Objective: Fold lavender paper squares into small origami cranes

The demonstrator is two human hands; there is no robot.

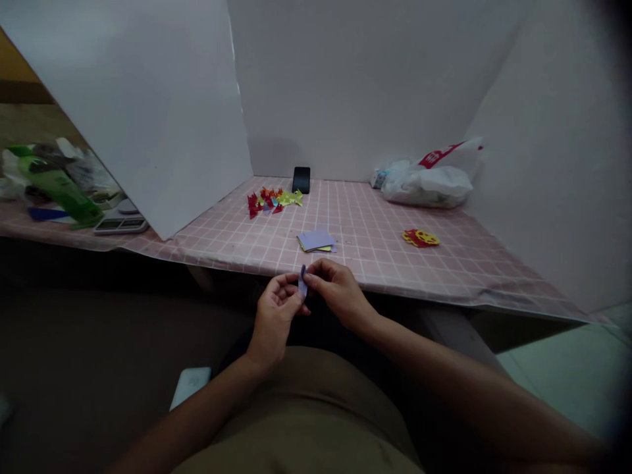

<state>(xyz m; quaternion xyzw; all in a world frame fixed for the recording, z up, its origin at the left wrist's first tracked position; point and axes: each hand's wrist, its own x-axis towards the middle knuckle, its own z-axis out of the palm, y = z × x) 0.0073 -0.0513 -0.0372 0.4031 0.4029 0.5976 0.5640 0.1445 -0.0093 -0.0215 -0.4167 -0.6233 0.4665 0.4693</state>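
A small folded piece of purple paper [303, 282] stands upright between my two hands, just off the table's front edge. My left hand [277, 309] pinches its lower part between thumb and fingers. From the other side, my right hand [340, 289] grips its upper part with thumb and forefinger. Just beyond them on the table lies a stack of paper squares [316, 240], purple on top with yellow showing beneath. Farther back on the left is a pile of small folded paper pieces [271, 201] in red, orange, yellow and purple.
A pink checked cloth covers the table [355, 230]. A black phone-like object [301, 180] leans near the back panel. On the right are a white plastic bag [429, 184] and red and yellow cut-out shapes [421, 237]. Beyond the left panel are a scale [121, 226] and a green bottle [62, 187].
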